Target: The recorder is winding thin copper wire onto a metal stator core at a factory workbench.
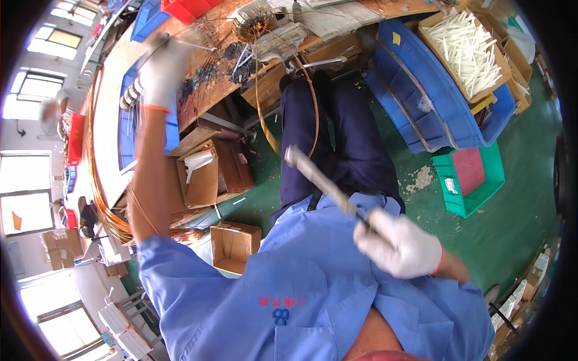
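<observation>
My right hand (398, 243), in a white glove, is closed round a long pale rod-like tool (322, 183) held in front of my chest. Motion blurs the tool, and its whitish blunt end points toward my knees. My left hand (162, 72), also gloved, is raised over the left side of the workbench; its fingers are smeared by motion. Close to it a thin metal piece (198, 46) sticks out, and I cannot tell whether the hand holds it. A ring-shaped core wound with copper wire (254, 25) sits on the bench, with a copper wire loop (314, 111) hanging over my legs.
Beside my left hand is a blue tray (171, 129) with a ring-shaped coil (131, 95). Copper wire bundles (99, 198) hang at the left. At the right stand blue bins (403, 90), a carton of white strips (466, 54) and a green bin (463, 207). An open carton (235, 248) lies below.
</observation>
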`<action>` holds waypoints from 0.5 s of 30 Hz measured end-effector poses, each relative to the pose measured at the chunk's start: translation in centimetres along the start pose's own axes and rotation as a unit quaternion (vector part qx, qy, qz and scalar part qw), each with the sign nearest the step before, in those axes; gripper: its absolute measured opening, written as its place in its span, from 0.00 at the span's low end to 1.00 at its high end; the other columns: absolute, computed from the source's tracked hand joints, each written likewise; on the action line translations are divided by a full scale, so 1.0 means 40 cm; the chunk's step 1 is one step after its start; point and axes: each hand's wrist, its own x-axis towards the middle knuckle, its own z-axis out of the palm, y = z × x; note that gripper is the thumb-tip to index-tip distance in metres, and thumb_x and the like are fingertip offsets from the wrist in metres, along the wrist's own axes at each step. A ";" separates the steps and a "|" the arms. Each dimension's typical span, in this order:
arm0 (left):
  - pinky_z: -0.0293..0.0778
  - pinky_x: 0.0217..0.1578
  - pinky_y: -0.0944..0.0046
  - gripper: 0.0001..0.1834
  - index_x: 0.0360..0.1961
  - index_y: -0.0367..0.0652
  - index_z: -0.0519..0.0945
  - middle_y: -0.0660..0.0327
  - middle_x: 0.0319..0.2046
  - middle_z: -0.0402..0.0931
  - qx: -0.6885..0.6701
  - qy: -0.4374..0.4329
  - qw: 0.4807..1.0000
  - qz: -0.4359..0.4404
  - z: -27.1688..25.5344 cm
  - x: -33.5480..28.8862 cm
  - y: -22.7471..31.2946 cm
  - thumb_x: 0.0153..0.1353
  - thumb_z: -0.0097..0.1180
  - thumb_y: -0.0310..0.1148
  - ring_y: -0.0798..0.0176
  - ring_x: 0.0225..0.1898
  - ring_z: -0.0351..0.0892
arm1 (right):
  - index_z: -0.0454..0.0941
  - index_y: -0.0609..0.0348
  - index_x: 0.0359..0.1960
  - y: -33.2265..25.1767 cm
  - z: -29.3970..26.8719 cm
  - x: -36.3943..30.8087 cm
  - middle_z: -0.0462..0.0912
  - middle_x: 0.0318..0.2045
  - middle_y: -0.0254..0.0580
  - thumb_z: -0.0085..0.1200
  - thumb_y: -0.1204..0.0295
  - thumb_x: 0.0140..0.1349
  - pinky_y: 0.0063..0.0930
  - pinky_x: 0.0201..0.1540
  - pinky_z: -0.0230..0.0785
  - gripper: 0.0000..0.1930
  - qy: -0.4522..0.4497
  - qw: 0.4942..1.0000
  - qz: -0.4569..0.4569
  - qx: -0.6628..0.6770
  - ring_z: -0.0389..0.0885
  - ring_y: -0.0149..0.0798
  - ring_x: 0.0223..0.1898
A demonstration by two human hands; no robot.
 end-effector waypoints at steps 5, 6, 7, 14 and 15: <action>0.74 0.58 0.58 0.42 0.64 0.30 0.72 0.53 0.46 0.82 -0.066 0.078 0.985 0.140 0.192 -0.218 0.141 0.61 0.70 0.54 0.56 0.51 0.80 | 0.76 0.53 0.46 -0.020 -0.002 -0.117 0.86 0.32 0.42 0.61 0.62 0.71 0.41 0.28 0.77 0.11 -0.141 0.983 -0.074 -0.091 0.86 0.52 0.26; 0.77 0.53 0.58 0.35 0.62 0.30 0.74 0.55 0.41 0.83 -0.190 0.079 0.974 0.090 0.180 -0.170 0.181 0.69 0.62 0.52 0.58 0.43 0.81 | 0.77 0.52 0.46 -0.035 -0.009 -0.114 0.85 0.32 0.41 0.62 0.62 0.70 0.43 0.27 0.77 0.11 -0.192 0.957 -0.141 -0.166 0.85 0.53 0.25; 0.75 0.38 0.61 0.29 0.55 0.30 0.77 0.62 0.27 0.76 -0.318 0.101 0.939 0.084 0.179 -0.091 0.152 0.78 0.47 0.52 0.64 0.28 0.73 | 0.77 0.51 0.46 -0.056 -0.013 -0.105 0.85 0.32 0.40 0.63 0.61 0.69 0.44 0.27 0.76 0.12 -0.250 0.915 -0.208 -0.240 0.85 0.54 0.25; 0.45 0.17 0.65 0.47 0.45 0.28 0.78 0.70 0.16 0.47 -0.557 -0.008 0.811 -0.179 0.213 0.281 0.049 0.79 0.21 0.66 0.69 0.16 0.42 | 0.77 0.64 0.43 -0.060 -0.033 0.213 0.77 0.25 0.37 0.52 0.67 0.76 0.29 0.25 0.70 0.10 -0.046 0.979 -0.004 0.198 0.78 0.31 0.22; 0.45 0.17 0.65 0.47 0.44 0.29 0.78 0.70 0.15 0.47 -0.566 -0.022 0.803 -0.183 0.238 0.295 0.014 0.78 0.22 0.67 0.69 0.16 0.43 | 0.75 0.63 0.42 -0.067 -0.060 0.284 0.74 0.24 0.34 0.47 0.65 0.79 0.26 0.17 0.62 0.13 -0.043 0.965 0.025 0.258 0.68 0.27 0.14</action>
